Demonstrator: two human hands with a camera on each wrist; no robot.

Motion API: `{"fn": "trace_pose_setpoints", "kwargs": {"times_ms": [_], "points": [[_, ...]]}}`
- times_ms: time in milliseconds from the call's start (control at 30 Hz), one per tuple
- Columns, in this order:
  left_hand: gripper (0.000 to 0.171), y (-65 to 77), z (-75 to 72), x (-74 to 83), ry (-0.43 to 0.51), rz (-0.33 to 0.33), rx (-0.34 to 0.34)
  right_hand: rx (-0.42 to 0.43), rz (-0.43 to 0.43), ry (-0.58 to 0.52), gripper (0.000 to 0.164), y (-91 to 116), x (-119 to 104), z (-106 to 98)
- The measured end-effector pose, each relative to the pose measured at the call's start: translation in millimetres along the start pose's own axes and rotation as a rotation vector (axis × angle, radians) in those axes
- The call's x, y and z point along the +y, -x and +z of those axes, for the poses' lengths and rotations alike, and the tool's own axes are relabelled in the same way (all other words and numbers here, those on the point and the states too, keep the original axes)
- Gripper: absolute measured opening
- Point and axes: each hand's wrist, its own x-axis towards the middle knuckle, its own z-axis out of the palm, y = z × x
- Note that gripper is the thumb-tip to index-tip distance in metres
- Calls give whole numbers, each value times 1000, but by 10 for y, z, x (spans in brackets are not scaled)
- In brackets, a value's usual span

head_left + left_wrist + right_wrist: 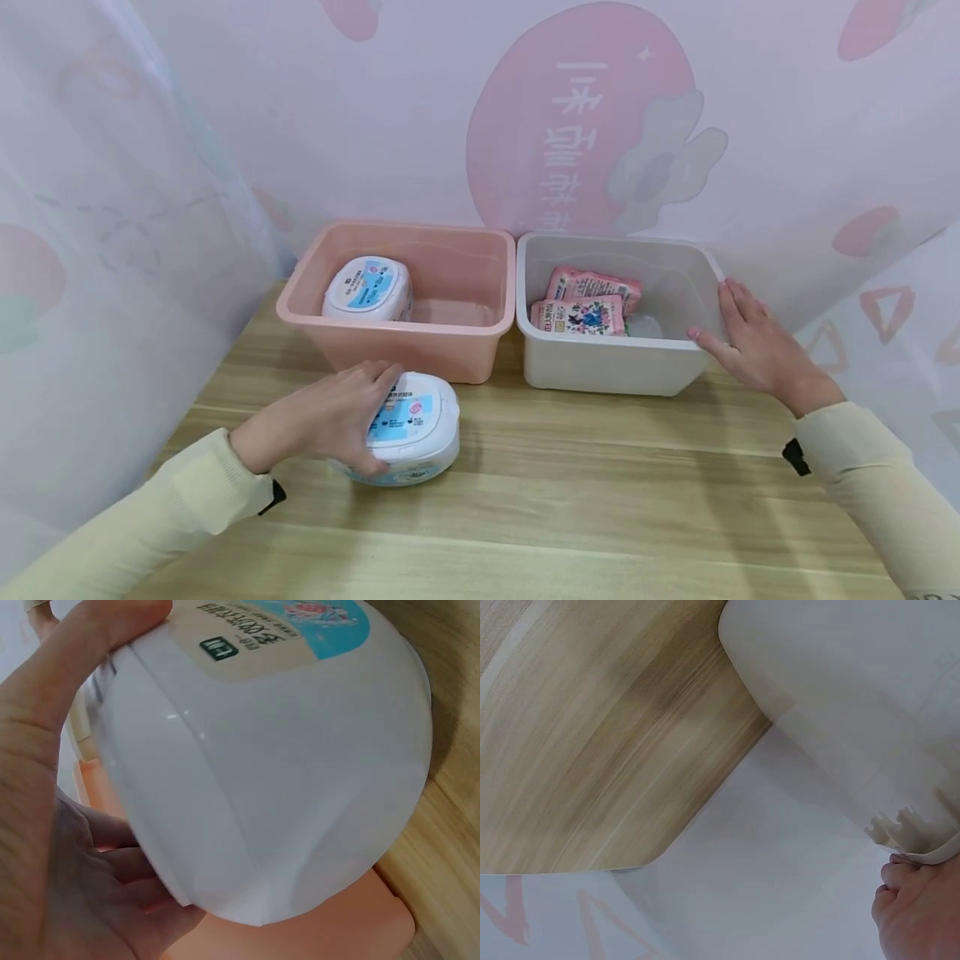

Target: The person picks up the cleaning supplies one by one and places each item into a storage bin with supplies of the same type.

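My left hand (330, 417) grips a white lidded tub (420, 433) with a blue and beige label, thumb on its near side and fingers across the far side. In the left wrist view the tub (262, 772) fills most of the picture, tilted over the pink bin. A second, matching tub (367, 287) sits inside the pink bin (397, 333) at the left. With my right hand (765, 350) I hold the right rim of the off-white bin (615, 362), thumb at its front corner. Pink printed packets (585, 312) lie in that bin's left part.
Both bins stand side by side on a wood-grain table (555, 500), close to a printed curtain (405, 125) behind them. The table's right edge and corner (652, 859) show in the right wrist view.
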Motion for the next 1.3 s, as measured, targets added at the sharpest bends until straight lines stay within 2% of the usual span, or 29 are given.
{"fn": "trace_pose_setpoints", "kwargs": {"times_ms": [267,600,767,900,1000,1300], "points": [[121,-32,19,1,25,-24,-24,3,-4,-11,99,5,7,-3],[117,-22,76,73,73,-47,42,-8,-1,-21,99,28,-5,-12],[115,-33,73,144,74,-31,68,1,-3,-15,98,23,-6,-8],[115,-22,-3,200,68,-25,90,8,-8,-14,99,18,-22,-2],[115,1,-118,252,70,-23,102,1,-8,-20,99,19,-28,-4],[109,80,-581,448,66,7,117,-14,-1,-21,99,25,-2,-10]]}}
